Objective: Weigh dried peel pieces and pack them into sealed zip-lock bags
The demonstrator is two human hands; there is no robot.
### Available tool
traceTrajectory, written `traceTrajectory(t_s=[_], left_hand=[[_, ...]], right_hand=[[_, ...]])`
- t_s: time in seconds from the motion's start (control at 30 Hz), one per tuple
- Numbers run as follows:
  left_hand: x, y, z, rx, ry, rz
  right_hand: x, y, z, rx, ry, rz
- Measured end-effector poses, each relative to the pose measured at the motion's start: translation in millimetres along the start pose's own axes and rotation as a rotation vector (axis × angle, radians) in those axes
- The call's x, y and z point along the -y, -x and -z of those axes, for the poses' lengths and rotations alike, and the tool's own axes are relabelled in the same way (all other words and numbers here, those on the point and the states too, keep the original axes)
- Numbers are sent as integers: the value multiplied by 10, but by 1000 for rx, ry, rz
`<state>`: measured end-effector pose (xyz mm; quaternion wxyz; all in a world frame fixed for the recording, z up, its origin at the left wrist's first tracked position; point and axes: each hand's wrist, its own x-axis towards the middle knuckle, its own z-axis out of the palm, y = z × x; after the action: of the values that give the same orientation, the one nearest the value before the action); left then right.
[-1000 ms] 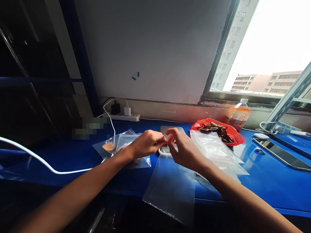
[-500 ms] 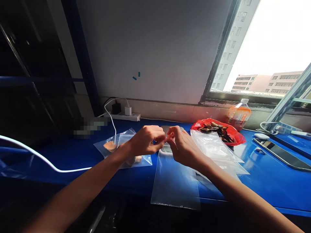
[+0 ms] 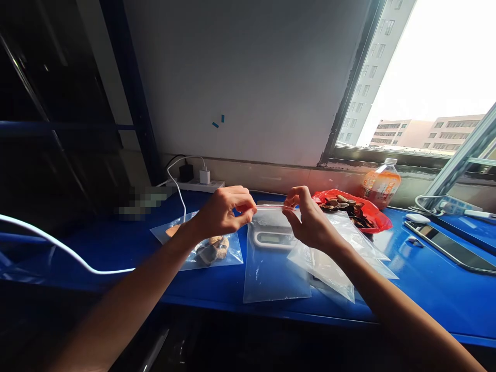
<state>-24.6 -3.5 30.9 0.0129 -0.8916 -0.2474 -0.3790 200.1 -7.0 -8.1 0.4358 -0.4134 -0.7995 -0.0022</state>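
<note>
A clear zip-lock bag [image 3: 275, 276] hangs flat between my hands, its red-edged zip strip at the top. Thumb and fingers of my left hand [image 3: 232, 209] pinch its upper left corner. My right hand [image 3: 310, 219] pinches the upper right part of the same edge. Nothing shows inside this bag. Through its film I see a white kitchen scale [image 3: 273, 239] with a small display. Left of it, filled clear bags [image 3: 232, 253] with brownish dried pieces [image 3: 219, 248] lie on the blue table, partly hidden by my left forearm.
More clear bags [image 3: 333, 263] lie in a stack under my right hand. Behind them a red plastic bag [image 3: 382, 219] holds dark dried slices [image 3: 349, 209]. An orange drink bottle [image 3: 382, 181], a phone [image 3: 453, 245], a power strip [image 3: 217, 186] and a white cable [image 3: 96, 269] are around.
My hands have moved apart along the bag's top edge, stretching it between them. The bag's lower end has risen, and the scale behind it shows more.
</note>
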Motion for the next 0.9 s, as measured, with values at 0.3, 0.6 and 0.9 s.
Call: traceTrajectory(t_s=[0.3, 0.6, 0.9], left_hand=[[78, 26, 46, -30, 70, 51], [149, 36, -65, 29, 124, 209], [228, 51, -136, 9, 50, 266]], right_hand=[[-172, -39, 110, -14, -23, -87], [-198, -15, 58, -35, -87, -76], [-178, -9, -37, 7, -200, -147]])
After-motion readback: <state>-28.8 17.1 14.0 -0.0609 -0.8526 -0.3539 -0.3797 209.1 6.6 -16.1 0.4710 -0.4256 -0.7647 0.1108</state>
